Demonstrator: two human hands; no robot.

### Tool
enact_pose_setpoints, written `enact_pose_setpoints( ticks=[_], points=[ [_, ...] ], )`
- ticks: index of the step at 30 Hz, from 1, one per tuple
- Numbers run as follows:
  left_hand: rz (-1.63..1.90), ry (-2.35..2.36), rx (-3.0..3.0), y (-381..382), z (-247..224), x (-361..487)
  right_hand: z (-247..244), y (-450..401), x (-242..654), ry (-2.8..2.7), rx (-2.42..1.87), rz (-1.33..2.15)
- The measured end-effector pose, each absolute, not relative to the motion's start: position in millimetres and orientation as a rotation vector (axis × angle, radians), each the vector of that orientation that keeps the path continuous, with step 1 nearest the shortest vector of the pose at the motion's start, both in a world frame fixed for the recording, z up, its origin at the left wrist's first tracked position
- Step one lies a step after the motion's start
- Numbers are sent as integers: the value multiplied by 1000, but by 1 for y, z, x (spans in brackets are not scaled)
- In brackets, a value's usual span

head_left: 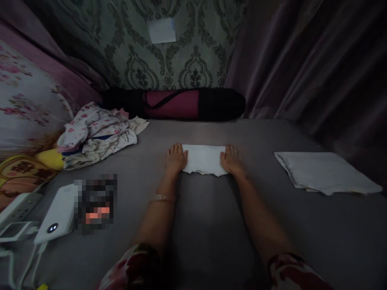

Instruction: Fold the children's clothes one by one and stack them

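A folded white cloth (205,159) lies flat on the grey sheet in front of me, its near edge uneven. My left hand (177,158) rests at the cloth's left edge, fingers stretched forward and thumb touching the fabric. At the opposite edge lies my right hand (231,160), also flat with its fingers out and its thumb on the cloth. A larger folded white cloth (326,171) sits apart to the right. To the left is a loose heap of printed clothes (96,133).
A long black and pink bag (172,104) lies along the wall. On the left are a white power bank (57,213) with cables, a power strip (21,209), a pixelated patch, a yellow cushion (27,173) and a floral pillow (24,96). Curtains (290,60) hang at the right.
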State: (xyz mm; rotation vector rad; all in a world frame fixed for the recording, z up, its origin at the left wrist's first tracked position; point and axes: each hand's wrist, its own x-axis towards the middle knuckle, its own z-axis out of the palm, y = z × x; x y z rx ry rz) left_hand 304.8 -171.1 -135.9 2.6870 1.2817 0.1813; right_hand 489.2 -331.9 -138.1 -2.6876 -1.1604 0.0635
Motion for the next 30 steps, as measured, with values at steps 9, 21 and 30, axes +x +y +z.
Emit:
enact_pose_setpoints(
  ticks=[9,21,30],
  points=[
    [456,1271,2483,-160,-107,302,-119,-303,433,-1550,-2464,-114],
    [498,1290,2258,-147,-101,289,-112,-273,412,-1633,-2516,-15],
    [516,1312,2220,-140,-105,286,-130,-255,403,-1652,-2483,18]
  ],
)
